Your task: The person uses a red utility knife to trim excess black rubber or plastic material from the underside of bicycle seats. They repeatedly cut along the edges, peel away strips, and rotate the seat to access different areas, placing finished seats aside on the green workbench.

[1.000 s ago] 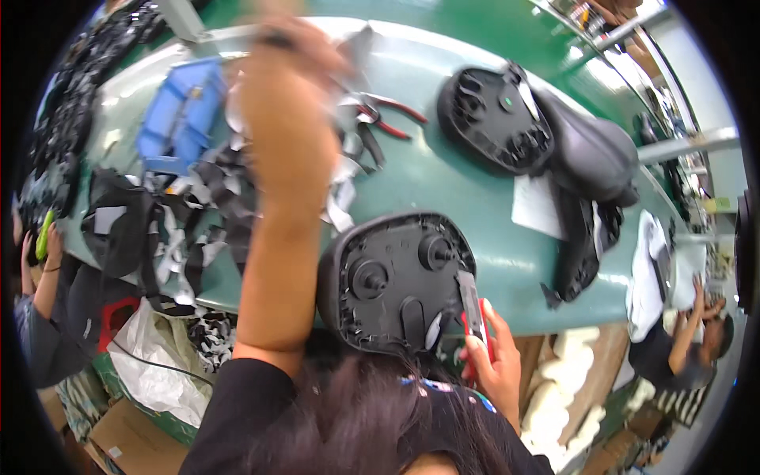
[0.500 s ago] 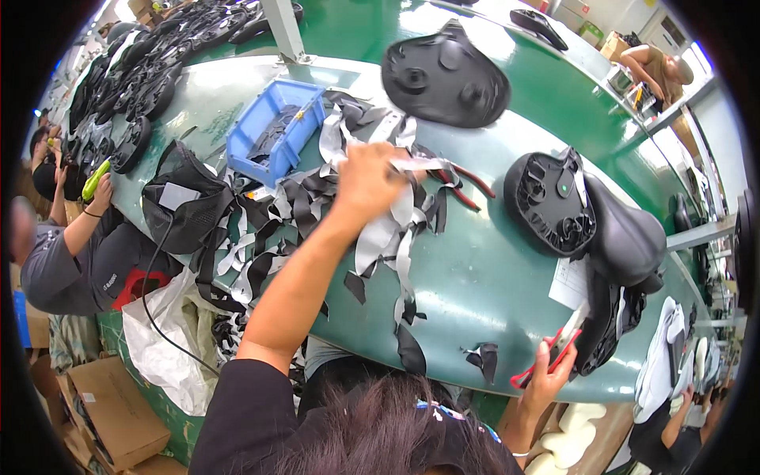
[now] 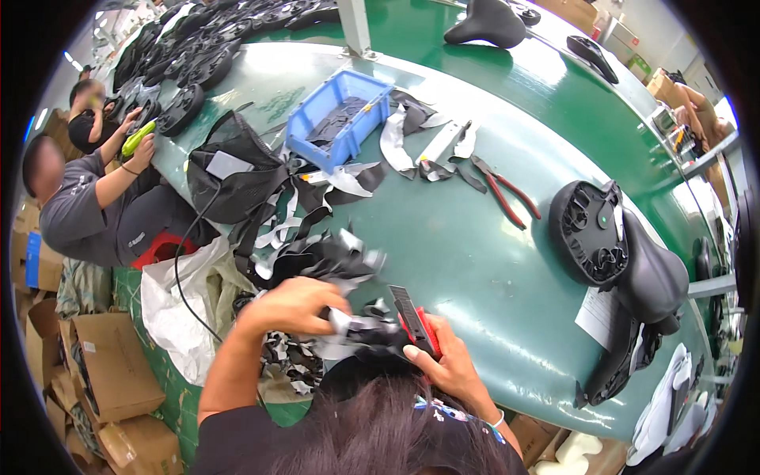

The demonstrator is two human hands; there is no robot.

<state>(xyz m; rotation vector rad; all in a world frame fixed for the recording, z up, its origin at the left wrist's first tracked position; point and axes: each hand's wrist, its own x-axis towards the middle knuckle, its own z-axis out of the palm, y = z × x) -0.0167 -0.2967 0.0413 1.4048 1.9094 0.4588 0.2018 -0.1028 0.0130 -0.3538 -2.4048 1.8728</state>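
My left hand (image 3: 297, 309) is at the table's near edge, its fingers curled on a bunch of black and white fabric scraps (image 3: 360, 328), blurred by motion. More dark scraps (image 3: 317, 265) are heaped just beyond it. In my right hand (image 3: 455, 364), close by on the right, is a red utility knife (image 3: 418, 323), its dark end pointing away from me beside the scraps. Farther off, red-handled pliers (image 3: 511, 198) lie on the green table (image 3: 483, 269). A blue bin (image 3: 340, 119) holding dark pieces stands beyond the heap.
Black bicycle saddles (image 3: 645, 269) and an upturned saddle base (image 3: 590, 233) sit at the right. A black mesh bag (image 3: 233, 170) lies left of the bin. Below the edge hang a white sack (image 3: 186, 317) and a cable. A co-worker (image 3: 111, 202) sits at the left.
My left hand has drawn back toward the near edge, bringing scraps off the table's middle. My right hand has moved left with the knife. The airborne saddle now rests at the far side.
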